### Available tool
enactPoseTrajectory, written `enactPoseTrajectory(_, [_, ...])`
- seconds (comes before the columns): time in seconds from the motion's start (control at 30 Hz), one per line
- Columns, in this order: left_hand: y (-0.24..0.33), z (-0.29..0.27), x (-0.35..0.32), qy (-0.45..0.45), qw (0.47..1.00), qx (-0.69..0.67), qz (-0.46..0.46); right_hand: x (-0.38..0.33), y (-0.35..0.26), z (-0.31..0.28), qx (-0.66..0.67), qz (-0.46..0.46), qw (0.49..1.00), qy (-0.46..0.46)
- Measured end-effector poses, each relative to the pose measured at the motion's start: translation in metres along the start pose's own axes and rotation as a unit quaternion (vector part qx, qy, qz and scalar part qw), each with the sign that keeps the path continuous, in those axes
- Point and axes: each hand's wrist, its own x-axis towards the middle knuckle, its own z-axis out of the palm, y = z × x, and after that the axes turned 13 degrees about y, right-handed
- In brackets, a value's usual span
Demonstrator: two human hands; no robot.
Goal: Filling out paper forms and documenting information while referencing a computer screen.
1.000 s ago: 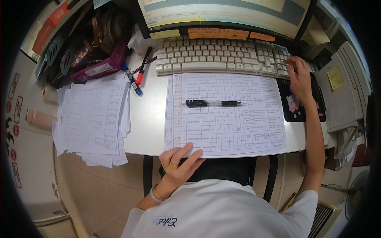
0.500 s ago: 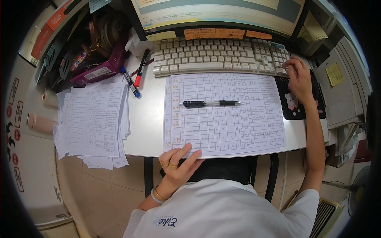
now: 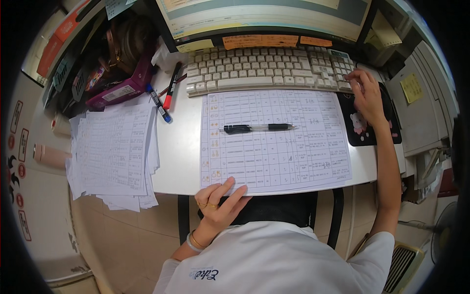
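Note:
My left hand [image 3: 215, 201] rests at the desk's front edge, its spread fingers lying on the lower left corner of a printed table sheet [image 3: 274, 157]. Rings and bangles show on this hand and wrist. A black pen [image 3: 257, 128] lies across the sheet, untouched. At the right end of the beige keyboard [image 3: 254, 71], my right hand [image 3: 367, 95] curves its fingers over the number keys and holds nothing. Its palm is above a black mouse pad [image 3: 360, 125] with a cartoon figure.
A stack of printed papers [image 3: 112, 152] overhangs the desk on the left, beside a pink bottle [image 3: 51, 156]. Two markers [image 3: 172, 85] lie near a purple box [image 3: 122, 88]. The monitor [image 3: 264, 19] stands behind the keyboard; a printer [image 3: 423, 103] is at the right.
The whole view has shifted slightly. My right hand's fingers have shifted slightly at the number keys; my left hand stays on the sheet's corner.

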Motion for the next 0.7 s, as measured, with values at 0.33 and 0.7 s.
enactPoseTrajectory(0.33, [0.001,0.001,0.002,-0.003,1.0,0.0,-0.002,-0.004,0.001,-0.007,-0.006,-0.055,0.997,0.061])
enactPoseTrajectory(0.7, [-0.004,-0.003,-0.008,-0.017,1.0,0.026,-0.005,0.003,-0.007,0.011,0.104,0.006,0.993,0.057])
